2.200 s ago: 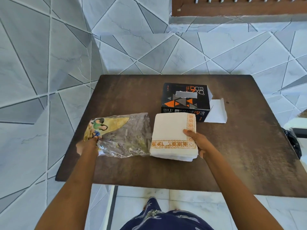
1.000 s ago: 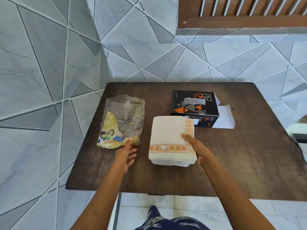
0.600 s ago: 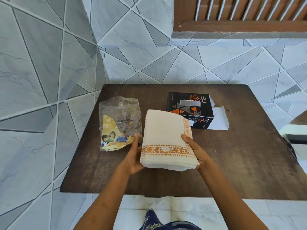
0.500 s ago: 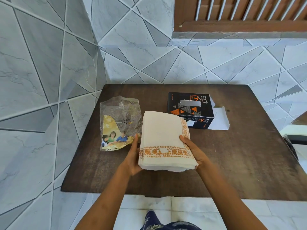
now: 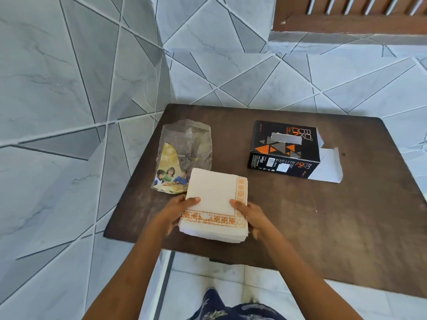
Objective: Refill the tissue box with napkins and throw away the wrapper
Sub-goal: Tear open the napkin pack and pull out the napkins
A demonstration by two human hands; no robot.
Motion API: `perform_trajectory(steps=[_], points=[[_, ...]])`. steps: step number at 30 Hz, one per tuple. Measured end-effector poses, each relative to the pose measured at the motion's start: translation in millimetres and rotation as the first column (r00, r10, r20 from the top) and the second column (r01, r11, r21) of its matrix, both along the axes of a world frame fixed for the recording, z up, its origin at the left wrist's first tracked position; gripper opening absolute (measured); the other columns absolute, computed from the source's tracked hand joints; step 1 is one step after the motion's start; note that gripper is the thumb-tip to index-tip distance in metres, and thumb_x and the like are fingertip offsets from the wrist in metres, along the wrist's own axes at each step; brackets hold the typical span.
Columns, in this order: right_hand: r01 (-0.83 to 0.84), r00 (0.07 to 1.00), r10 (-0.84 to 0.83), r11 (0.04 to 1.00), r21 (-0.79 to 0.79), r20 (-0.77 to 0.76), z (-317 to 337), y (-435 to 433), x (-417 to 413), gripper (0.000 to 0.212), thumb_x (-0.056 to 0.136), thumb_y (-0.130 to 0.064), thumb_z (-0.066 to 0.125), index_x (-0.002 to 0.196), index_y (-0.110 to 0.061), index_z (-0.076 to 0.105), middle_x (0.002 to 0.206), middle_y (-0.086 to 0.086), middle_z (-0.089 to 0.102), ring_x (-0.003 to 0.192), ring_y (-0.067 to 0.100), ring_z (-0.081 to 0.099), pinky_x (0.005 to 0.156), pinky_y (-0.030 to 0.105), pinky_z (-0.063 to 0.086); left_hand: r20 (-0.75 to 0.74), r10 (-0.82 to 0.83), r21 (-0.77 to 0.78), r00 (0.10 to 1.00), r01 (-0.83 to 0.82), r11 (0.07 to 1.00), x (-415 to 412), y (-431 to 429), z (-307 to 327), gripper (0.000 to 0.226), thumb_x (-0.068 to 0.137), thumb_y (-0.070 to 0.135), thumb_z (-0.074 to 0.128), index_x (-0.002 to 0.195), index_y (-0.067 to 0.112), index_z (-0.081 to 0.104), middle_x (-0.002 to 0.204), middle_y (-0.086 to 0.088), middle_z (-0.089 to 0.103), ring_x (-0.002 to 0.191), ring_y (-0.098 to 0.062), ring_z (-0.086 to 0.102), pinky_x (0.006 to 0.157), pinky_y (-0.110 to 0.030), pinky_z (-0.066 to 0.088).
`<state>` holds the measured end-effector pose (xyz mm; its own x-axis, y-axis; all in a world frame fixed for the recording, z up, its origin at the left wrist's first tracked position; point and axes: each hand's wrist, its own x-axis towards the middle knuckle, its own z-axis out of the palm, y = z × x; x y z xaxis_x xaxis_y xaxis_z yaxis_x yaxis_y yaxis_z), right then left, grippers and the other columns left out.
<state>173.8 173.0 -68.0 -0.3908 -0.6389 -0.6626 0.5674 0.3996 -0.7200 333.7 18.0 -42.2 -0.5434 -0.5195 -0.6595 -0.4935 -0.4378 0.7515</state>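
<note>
A thick stack of white napkins with an orange patterned border is held over the near left part of the dark wooden table. My left hand grips its left near corner, thumb on top. My right hand grips its right near edge. The empty clear plastic wrapper, printed with a picture of people, lies flat just behind the stack, partly covered by it. The black and orange tissue box stands at the back right, its white end flap open to the right.
Grey tiled walls close in the table at the left and back. A brown wooden frame sits above the back wall. White floor tiles and my patterned clothing show below the table's near edge.
My left hand let go of the wrapper, which now lies on the table, and took the napkin stack's left side. Both hands lifted the stack slightly and drew it toward me.
</note>
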Motion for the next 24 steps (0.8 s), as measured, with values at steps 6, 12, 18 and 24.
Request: perform_trajectory(steps=[6, 12, 18, 24], points=[[0.004, 0.952, 0.033, 0.993, 0.122, -0.305, -9.0, -7.9, 18.5, 0.037, 0.079, -0.030, 0.068, 0.108, -0.009, 0.060, 0.107, 0.010, 0.070, 0.082, 0.019, 0.068, 0.066, 0.033, 0.058, 0.080, 0.074, -0.020, 0.994, -0.073, 0.997, 14.9, 3.4, -19.6, 0.043, 0.084, 0.029, 0.065, 0.120, 0.008, 0.055, 0.111, -0.016, 0.068, 0.101, -0.033, 0.065, 0.094, -0.049, 0.050], [-0.054, 0.859, 0.149, 0.978, 0.203, -0.490, -4.0, -6.7, 18.4, 0.035, 0.079, -0.037, 0.067, 0.103, -0.013, 0.060, 0.109, 0.007, 0.069, 0.084, 0.016, 0.065, 0.062, 0.021, 0.050, 0.091, 0.103, -0.128, 0.991, -0.091, 0.988, 11.0, 8.6, -22.4, 0.037, 0.083, 0.033, 0.065, 0.111, 0.010, 0.060, 0.108, -0.016, 0.068, 0.099, -0.033, 0.065, 0.095, -0.053, 0.049], [-0.005, 0.998, 0.003, 1.000, -0.031, -0.060, 11.7, -3.7, 13.1, 0.042, 0.082, -0.023, 0.064, 0.118, -0.009, 0.049, 0.107, 0.007, 0.067, 0.089, 0.021, 0.066, 0.073, 0.034, 0.056, 0.041, 0.058, -0.056, 0.997, -0.056, 0.997, 9.0, 5.5, -11.6, 0.034, 0.087, 0.032, 0.060, 0.112, 0.009, 0.060, 0.105, -0.015, 0.070, 0.095, -0.033, 0.066, 0.086, -0.045, 0.052], [0.113, 0.921, 0.063, 0.901, -0.419, 0.383, 30.2, -17.2, 16.1, 0.043, 0.066, -0.020, 0.072, 0.107, -0.017, 0.058, 0.094, 0.006, 0.075, 0.087, 0.024, 0.071, 0.073, 0.041, 0.059, -0.106, 0.064, 0.074, 0.992, -0.057, 0.996, 8.5, 0.6, 10.3, 0.016, 0.091, 0.031, 0.052, 0.098, 0.020, 0.061, 0.101, -0.011, 0.071, 0.085, -0.025, 0.067, 0.078, -0.039, 0.053]])
